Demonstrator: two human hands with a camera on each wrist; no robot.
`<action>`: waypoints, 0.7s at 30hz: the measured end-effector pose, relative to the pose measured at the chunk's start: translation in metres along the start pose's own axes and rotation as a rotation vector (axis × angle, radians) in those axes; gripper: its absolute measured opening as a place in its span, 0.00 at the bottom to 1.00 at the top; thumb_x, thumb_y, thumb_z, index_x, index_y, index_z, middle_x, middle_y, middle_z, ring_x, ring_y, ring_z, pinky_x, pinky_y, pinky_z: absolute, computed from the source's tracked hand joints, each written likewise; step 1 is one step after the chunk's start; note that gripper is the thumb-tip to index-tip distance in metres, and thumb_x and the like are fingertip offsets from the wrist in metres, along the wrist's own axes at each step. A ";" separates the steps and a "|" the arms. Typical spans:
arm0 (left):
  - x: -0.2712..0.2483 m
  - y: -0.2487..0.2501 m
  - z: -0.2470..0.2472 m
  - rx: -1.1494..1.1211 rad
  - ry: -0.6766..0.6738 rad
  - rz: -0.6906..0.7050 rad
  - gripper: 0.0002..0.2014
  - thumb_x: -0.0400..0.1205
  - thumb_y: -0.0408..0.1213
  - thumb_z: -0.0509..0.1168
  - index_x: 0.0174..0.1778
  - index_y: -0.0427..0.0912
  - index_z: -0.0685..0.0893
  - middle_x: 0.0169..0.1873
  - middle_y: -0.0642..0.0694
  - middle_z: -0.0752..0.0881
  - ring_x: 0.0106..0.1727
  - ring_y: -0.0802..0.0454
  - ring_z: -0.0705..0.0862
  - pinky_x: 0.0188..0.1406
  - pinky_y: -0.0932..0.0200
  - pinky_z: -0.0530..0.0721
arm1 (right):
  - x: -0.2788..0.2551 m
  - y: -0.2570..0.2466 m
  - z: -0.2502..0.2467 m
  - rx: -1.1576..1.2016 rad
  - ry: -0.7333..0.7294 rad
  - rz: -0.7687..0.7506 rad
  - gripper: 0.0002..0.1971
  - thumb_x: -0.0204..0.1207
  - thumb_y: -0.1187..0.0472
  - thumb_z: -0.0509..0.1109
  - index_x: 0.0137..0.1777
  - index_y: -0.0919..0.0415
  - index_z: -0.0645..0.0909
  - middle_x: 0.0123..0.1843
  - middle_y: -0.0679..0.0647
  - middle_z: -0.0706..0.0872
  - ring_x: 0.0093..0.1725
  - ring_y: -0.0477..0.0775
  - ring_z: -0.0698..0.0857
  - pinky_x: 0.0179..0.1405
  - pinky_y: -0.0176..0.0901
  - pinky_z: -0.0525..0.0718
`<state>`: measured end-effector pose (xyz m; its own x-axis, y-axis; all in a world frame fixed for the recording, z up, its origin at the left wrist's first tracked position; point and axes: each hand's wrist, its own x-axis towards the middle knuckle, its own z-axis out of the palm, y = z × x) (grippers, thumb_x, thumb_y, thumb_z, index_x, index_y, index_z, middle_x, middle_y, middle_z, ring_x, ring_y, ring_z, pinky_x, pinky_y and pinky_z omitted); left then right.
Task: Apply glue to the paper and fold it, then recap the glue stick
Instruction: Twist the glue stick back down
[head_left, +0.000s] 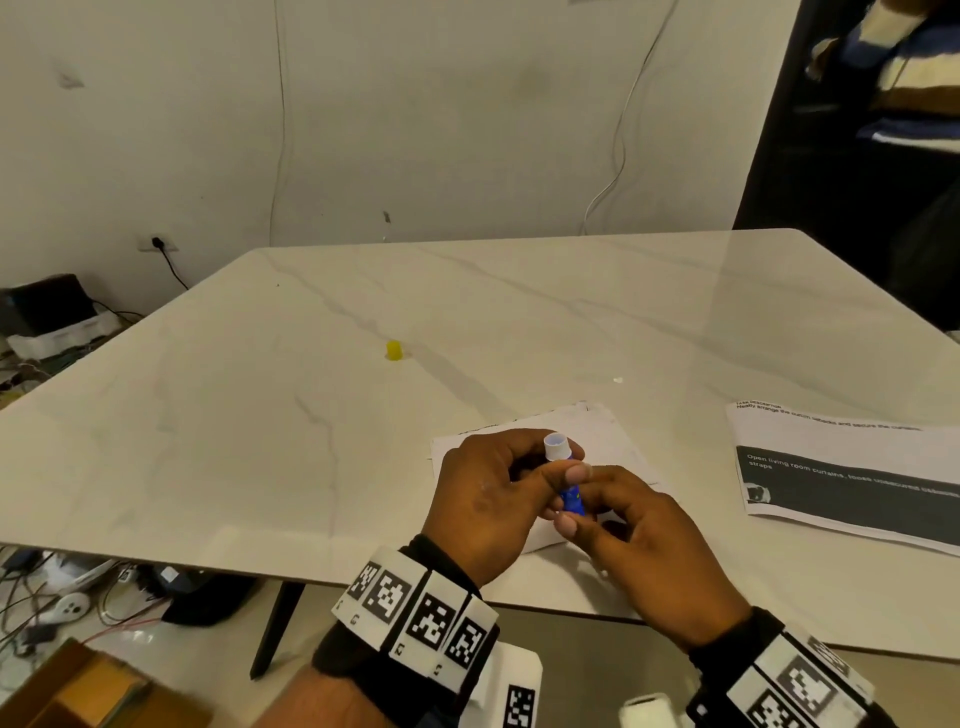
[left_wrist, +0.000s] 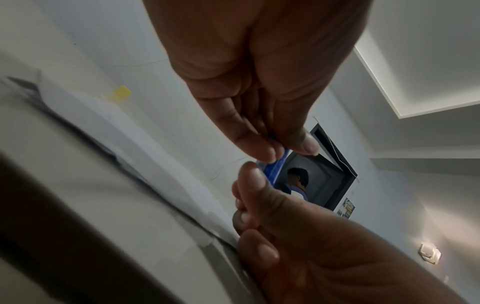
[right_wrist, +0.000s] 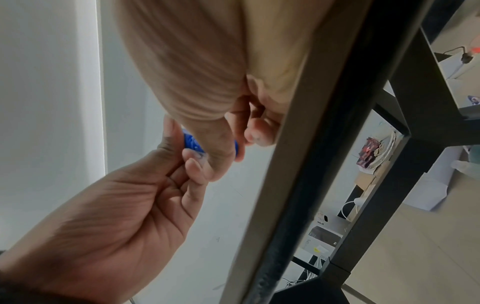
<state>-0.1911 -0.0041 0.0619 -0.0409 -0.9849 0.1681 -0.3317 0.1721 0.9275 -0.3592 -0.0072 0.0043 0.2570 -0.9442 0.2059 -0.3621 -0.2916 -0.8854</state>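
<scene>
An uncapped glue stick (head_left: 557, 448), blue with a white open top, stands nearly upright above a white paper (head_left: 605, 431) near the table's front edge. My left hand (head_left: 550, 467) grips its upper part, fingers and thumb curled round it. My right hand (head_left: 574, 522) pinches its lower end. The yellow cap (head_left: 394, 350) stands alone further back on the table, to the left. The left wrist view shows the left hand (left_wrist: 285, 150) and right hand (left_wrist: 249, 185) meeting on the blue glue stick (left_wrist: 275, 164). In the right wrist view the right hand (right_wrist: 233, 150) covers most of the glue stick (right_wrist: 192, 144).
A printed sheet (head_left: 852, 483) with a dark band lies at the right front of the marble table (head_left: 260, 415). Cables and boxes (head_left: 62, 597) litter the floor at the left. A small white scrap (head_left: 617, 380) lies behind the paper.
</scene>
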 end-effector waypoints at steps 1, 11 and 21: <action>-0.001 0.000 0.002 0.015 -0.004 0.005 0.09 0.77 0.44 0.74 0.50 0.46 0.93 0.39 0.52 0.93 0.40 0.57 0.90 0.46 0.59 0.90 | 0.000 0.001 0.000 0.003 0.028 0.016 0.10 0.72 0.44 0.77 0.48 0.47 0.86 0.51 0.44 0.87 0.46 0.47 0.86 0.45 0.43 0.87; -0.002 0.000 0.000 0.040 0.033 -0.052 0.13 0.75 0.47 0.76 0.52 0.47 0.93 0.41 0.50 0.94 0.41 0.53 0.92 0.50 0.48 0.92 | -0.001 -0.001 0.000 -0.025 -0.043 0.015 0.12 0.74 0.39 0.71 0.51 0.42 0.87 0.56 0.38 0.84 0.52 0.43 0.85 0.52 0.40 0.87; 0.000 0.004 0.000 0.067 0.047 -0.039 0.15 0.71 0.51 0.78 0.49 0.48 0.92 0.38 0.51 0.93 0.38 0.54 0.91 0.46 0.51 0.92 | -0.001 -0.003 -0.003 0.038 -0.074 0.029 0.15 0.74 0.38 0.71 0.60 0.30 0.80 0.53 0.36 0.87 0.50 0.41 0.86 0.47 0.35 0.86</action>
<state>-0.1926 -0.0035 0.0658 0.0172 -0.9886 0.1496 -0.3948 0.1308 0.9094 -0.3612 -0.0054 0.0079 0.3130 -0.9379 0.1496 -0.3364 -0.2568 -0.9060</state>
